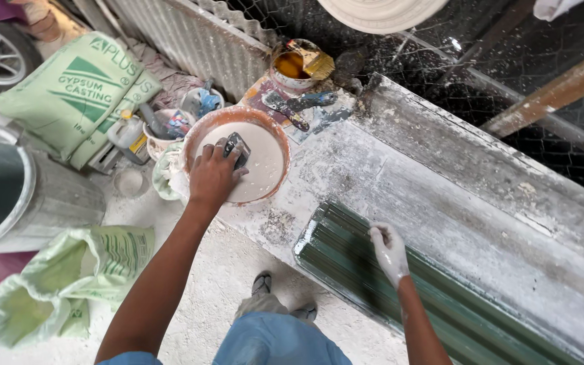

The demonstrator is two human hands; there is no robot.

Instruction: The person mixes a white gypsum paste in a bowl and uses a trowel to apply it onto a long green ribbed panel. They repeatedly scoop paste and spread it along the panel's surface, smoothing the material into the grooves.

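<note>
Dipping my left hand (214,172), gripping a small scoop (236,147), in the plaster bowl (201,128) at centre; green mould (346,257) runs lower right under my open, plaster-coated right hand (390,250).

left hand (214,174) dipping scraper (236,147), perhaps plaster bowl (204,123)

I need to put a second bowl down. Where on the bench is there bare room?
Bare room: the plaster-dusted bench top between the green ribbed mould and the raised back edge. Crowded: the far corner, with the plaster bowl, glue tin and scrapers.
</note>
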